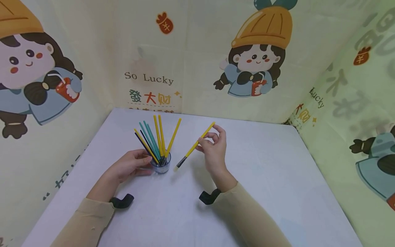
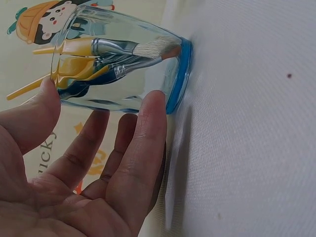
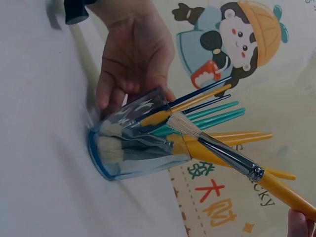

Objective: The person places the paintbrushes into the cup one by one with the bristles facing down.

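In the head view, a clear drinking glass [image 1: 161, 168] with a blue base stands left of centre on the table, holding several paintbrushes [image 1: 157, 139] bristles down, with yellow, teal and dark handles. My left hand [image 1: 129, 164] lightly holds the glass from its left side, the thumb near the rim and the fingertips at its wall. In my right hand [image 1: 214, 151] a yellow paintbrush [image 1: 194, 145] is pinched by its handle, tilted, with its pale bristles pointing down and left. In the right wrist view, these bristles [image 3: 181, 123] overlap the glass, though they are apart from it in the head view.
A white-covered table [image 1: 262, 178] carries the glass. Printed cloth walls [image 1: 197, 85] with cartoon figures and lettering rise behind it and on both sides. Each wrist wears a black fitting [image 1: 121, 201] below the sleeve's cuff.
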`<action>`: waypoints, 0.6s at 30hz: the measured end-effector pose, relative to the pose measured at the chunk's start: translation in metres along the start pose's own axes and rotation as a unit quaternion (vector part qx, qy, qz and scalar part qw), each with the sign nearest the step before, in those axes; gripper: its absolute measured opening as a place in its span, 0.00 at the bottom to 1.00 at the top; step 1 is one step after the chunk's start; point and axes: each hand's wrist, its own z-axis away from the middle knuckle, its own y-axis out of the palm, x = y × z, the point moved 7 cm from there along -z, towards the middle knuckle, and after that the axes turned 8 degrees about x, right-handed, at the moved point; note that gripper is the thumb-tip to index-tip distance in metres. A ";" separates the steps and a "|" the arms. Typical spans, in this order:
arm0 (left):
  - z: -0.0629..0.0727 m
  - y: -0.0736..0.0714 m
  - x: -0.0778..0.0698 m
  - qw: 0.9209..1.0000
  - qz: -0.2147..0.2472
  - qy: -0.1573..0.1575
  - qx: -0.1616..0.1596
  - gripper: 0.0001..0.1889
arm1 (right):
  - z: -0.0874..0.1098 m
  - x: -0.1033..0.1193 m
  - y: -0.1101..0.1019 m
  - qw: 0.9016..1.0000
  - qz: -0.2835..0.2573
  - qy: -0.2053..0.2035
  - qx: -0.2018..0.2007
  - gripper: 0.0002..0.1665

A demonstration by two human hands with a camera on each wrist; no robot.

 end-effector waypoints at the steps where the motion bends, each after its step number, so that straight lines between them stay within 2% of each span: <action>1: 0.000 0.000 0.000 1.000 0.001 -0.001 0.001 0.29 | 0.000 0.002 0.003 1.000 -0.005 -0.006 0.002 0.41; 7: 0.000 0.000 -0.001 1.000 0.001 -0.002 0.003 0.29 | -0.004 0.009 0.014 0.999 -0.014 -0.032 0.000 0.40; 13: 0.001 0.000 0.000 1.000 0.004 -0.001 0.008 0.30 | -0.003 0.007 0.021 0.999 -0.027 -0.035 -0.019 0.40; 18: 0.001 0.000 0.000 1.000 0.004 0.002 0.011 0.30 | -0.002 0.002 0.028 0.999 -0.032 -0.034 -0.018 0.40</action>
